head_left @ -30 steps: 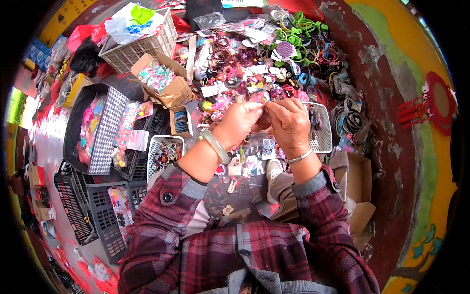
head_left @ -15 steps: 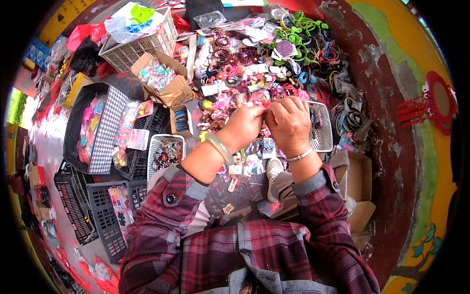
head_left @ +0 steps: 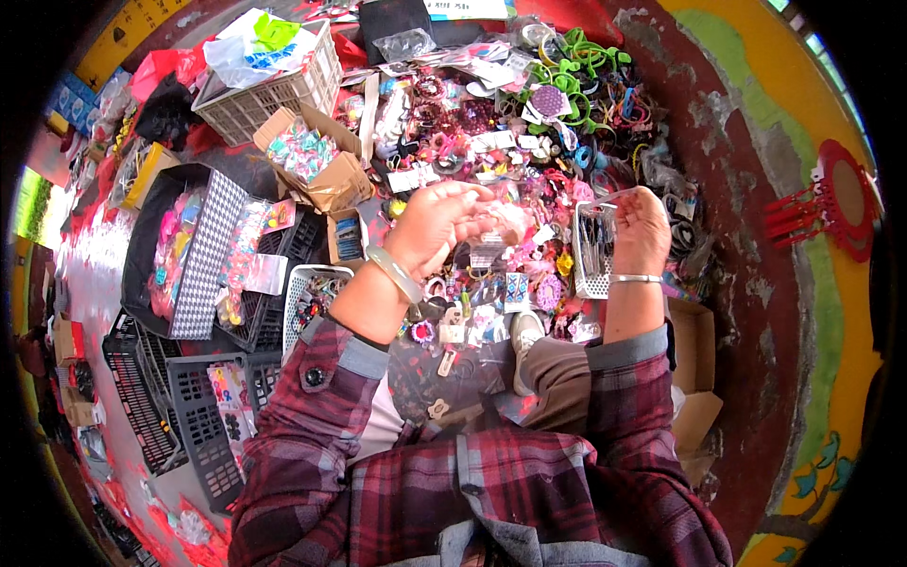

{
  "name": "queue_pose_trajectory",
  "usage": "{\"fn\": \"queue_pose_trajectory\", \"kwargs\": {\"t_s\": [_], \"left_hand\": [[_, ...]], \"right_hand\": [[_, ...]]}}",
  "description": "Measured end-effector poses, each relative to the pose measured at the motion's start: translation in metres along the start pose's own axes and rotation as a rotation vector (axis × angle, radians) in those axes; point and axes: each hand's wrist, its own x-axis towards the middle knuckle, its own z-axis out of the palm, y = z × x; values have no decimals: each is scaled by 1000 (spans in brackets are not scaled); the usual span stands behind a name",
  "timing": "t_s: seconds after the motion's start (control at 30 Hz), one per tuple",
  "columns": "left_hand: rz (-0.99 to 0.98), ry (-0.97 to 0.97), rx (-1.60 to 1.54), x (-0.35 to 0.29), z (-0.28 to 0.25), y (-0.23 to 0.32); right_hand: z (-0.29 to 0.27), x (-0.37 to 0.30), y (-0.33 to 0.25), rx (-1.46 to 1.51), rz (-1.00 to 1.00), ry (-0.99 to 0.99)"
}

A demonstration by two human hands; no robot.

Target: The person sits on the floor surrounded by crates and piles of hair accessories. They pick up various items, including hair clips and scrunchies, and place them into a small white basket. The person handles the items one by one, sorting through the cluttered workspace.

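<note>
My left hand (head_left: 436, 227), with a pale bangle at its wrist, is raised over a heap of hair accessories (head_left: 453, 142). Its fingers are closed on a small clear plastic bag (head_left: 508, 223) with something pink in it. Farther right, my right hand (head_left: 642, 231) hangs by the right rim of a white basket (head_left: 592, 285) with dark slim pieces inside. Its thumb and fingers are pinched together, and what they hold, if anything, is too small to make out. Below my hands lie a blue-and-white patterned card (head_left: 516, 291) and several small pink pieces.
At the left stand a houndstooth box (head_left: 203, 255), a second white basket (head_left: 293, 293), black crates (head_left: 203, 425) and an open cardboard box (head_left: 345, 180). A beige crate (head_left: 236, 109) is behind them. Green headbands (head_left: 576, 71) lie far right; another cardboard box (head_left: 694, 354) sits beside my right forearm.
My hands were together at the middle; now they are apart. The right has moved right to the white basket, the left slightly left. The clear bag now shows at my left fingers.
</note>
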Motion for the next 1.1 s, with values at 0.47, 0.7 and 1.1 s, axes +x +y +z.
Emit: {"fn": "queue_pose_trajectory", "kwargs": {"t_s": [0.47,0.7,1.1], "left_hand": [[39,58,-114,-1,-6,15],[-8,-45,-38,-4,5,6],[0,-74,-50,-6,10,3]], "right_hand": [[14,-14,-4,-1116,-581,-531],[41,-42,10,-448,258,-622],[39,-44,14,-433,295,-558]]}}
